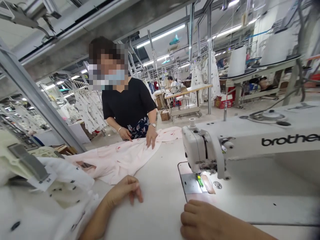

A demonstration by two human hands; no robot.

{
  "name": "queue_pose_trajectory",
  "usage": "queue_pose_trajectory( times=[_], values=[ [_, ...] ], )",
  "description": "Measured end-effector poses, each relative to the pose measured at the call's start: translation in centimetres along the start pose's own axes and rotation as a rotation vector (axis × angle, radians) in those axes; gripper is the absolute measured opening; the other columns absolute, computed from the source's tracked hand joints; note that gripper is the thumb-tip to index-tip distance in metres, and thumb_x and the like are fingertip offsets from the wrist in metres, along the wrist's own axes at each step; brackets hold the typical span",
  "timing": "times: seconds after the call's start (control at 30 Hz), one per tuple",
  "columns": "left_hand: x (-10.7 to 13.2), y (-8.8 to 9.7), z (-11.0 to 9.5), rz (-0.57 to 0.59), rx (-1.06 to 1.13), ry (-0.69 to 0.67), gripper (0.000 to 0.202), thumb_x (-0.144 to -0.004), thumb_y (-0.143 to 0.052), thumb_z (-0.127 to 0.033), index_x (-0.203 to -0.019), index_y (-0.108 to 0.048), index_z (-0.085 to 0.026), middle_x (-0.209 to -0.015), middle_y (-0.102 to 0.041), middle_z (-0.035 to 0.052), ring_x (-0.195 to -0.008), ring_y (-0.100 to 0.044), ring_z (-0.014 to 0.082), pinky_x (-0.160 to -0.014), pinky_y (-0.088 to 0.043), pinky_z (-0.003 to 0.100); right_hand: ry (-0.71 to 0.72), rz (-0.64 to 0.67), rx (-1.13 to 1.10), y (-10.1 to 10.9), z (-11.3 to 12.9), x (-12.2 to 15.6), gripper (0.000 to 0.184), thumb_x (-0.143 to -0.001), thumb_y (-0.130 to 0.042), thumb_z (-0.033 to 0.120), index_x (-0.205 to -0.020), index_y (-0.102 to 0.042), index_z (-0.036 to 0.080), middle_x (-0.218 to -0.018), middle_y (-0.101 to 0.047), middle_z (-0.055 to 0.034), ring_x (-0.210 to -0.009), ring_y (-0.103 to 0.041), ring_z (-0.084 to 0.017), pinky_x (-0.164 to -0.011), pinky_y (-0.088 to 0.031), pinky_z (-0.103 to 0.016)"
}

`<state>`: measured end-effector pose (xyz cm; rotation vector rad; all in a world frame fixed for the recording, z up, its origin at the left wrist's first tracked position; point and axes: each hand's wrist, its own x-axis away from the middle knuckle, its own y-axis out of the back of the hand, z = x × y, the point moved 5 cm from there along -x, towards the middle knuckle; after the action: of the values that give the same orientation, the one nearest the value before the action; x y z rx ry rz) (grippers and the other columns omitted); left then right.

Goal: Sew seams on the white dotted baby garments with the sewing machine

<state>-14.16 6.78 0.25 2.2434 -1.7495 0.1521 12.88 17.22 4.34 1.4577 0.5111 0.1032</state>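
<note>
My left hand (125,191) lies on the white sewing table (152,196), fingers loosely bent and apart from the thumb, with nothing in it. Just beyond it is a pale pink garment (125,156) with small red prints, spread along the table's far left edge. Near the table's front, my right hand (200,218) is curled with its knuckles up; nothing sticks out of it and its palm is hidden. Ahead of that hand stands a white sewing machine (200,146), its lamp lit over the needle plate (192,183) and a green-yellow part by the presser foot (200,180).
Across the table a person (127,106) in a black top rests both hands on the pink garment. White garments (62,190) with dark spots hang at left beside a grey clamp (27,161). Thread cones (236,61) stand at back right. A metal post (42,96) slants at left.
</note>
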Motion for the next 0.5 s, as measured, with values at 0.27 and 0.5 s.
queue_pose_trajectory(
  times=[0.27, 0.5],
  values=[
    [-0.5, 0.1, 1.1, -0.206, -0.13, -0.034, 0.038, -0.096, -0.055, -0.048, -0.082, -0.061, -0.013, -0.067, -0.062, -0.0022, -0.052, -0.057, 0.0077, -0.046, -0.046, 0.019, -0.017, -0.075, -0.229, 0.2, -0.4, 0.1, 0.013, -0.095, -0.05, 0.017, -0.091, -0.062, 0.019, -0.09, -0.063, -0.0024, -0.085, -0.054, -0.016, -0.075, -0.037, -0.029],
    [-0.5, -0.9, 0.8, -0.482, -0.328, -0.017, 0.03, -0.096, -0.059, -0.038, -0.115, -0.06, -0.014, -0.107, -0.065, 0.0065, -0.087, -0.065, 0.0169, -0.075, -0.057, 0.035, -0.087, -0.118, -0.301, 0.0, -0.1, -0.3, 0.028, -0.101, -0.04, 0.019, -0.093, -0.067, 0.017, -0.092, -0.061, -0.0059, -0.087, -0.057, -0.016, -0.076, -0.043, -0.028]
  ],
)
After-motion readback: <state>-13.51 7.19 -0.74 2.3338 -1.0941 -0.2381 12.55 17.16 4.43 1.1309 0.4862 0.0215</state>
